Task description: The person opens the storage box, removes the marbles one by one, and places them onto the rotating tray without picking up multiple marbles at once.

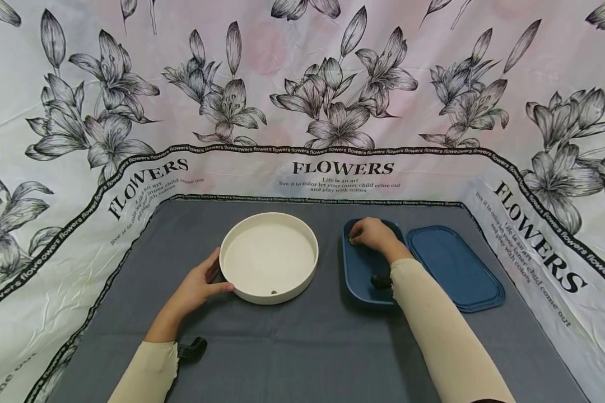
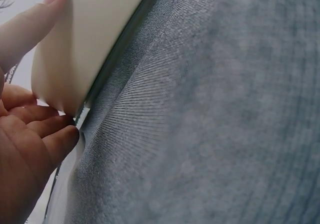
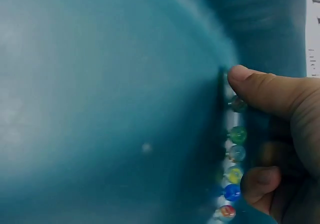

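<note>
A grey cloth [image 1: 292, 358] covered the work surface, bordered by a floral-printed sheet [image 1: 343, 173]. The cream round dish [image 1: 269, 252] stood left of the blue container [image 1: 358, 274]; the blue lid [image 1: 456, 268] lay just right of the container. The left hand [image 1: 194, 288] gripped the dish at its left side — thumb against the outer wall, fingers at the lower edge. The right hand [image 1: 375, 235] was inside the container, fingers bent beside a row of glass marbles [image 3: 238, 135]; whether they pinched one could not be determined. A small object [image 1: 274, 292] lay inside the dish, near its front wall.
</note>
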Available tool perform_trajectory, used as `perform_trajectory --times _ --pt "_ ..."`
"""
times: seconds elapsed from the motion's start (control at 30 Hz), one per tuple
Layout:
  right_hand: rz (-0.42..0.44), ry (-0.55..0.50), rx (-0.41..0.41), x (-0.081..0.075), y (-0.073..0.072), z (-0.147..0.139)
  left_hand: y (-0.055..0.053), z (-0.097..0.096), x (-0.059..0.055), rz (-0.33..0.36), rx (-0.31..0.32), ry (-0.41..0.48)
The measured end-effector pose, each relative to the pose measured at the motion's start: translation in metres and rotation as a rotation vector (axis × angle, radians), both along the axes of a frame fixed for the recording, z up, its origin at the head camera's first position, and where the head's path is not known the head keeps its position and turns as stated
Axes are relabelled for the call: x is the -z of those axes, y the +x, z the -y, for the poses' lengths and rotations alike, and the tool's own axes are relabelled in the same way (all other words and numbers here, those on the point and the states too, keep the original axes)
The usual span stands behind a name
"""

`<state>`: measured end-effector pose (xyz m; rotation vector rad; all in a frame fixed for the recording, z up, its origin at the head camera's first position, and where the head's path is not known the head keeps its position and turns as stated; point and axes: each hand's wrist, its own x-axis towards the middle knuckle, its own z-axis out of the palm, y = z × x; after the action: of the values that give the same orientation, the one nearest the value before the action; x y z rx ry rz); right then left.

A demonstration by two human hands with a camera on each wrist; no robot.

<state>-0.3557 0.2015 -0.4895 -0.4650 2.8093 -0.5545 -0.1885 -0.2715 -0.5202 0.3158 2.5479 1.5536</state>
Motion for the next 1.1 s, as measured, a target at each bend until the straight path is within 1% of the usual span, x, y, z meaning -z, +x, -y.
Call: perform_trajectory --times 0.17,0.3,0.43,0.6,0.67,0.77,0.97,1.1 --pt "0.003 -0.04 -0.022 -0.007 0.003 -0.002 0.0 -0.001 0.002 -0.006 0.008 -0.004" --pt "0.007 -0.068 -0.039 -0.015 0.009 -0.006 0.001 -0.002 0.004 -0.011 0.005 0.0" --pt "0.025 -0.098 -0.015 -0.028 0.016 -0.01 0.002 -0.003 0.007 -0.006 0.028 -0.003" --pt "-0.036 -0.161 0.036 -0.043 0.018 -0.008 0.0 -0.002 0.006 -0.023 0.011 0.015" --pt "-0.06 -0.172 0.048 -0.046 0.019 -0.007 0.0 -0.001 0.005 -0.018 0.012 0.015" --pt "-0.07 -0.196 0.061 -0.048 0.02 -0.005 -0.001 0.0 0.005 -0.011 0.022 0.005" --pt "-0.105 -0.242 0.055 -0.055 0.02 0.009 -0.003 0.002 0.006 -0.023 0.024 -0.006" --pt "-0.128 -0.246 0.019 -0.062 0.02 0.024 -0.004 0.006 0.005 -0.03 0.012 -0.014"
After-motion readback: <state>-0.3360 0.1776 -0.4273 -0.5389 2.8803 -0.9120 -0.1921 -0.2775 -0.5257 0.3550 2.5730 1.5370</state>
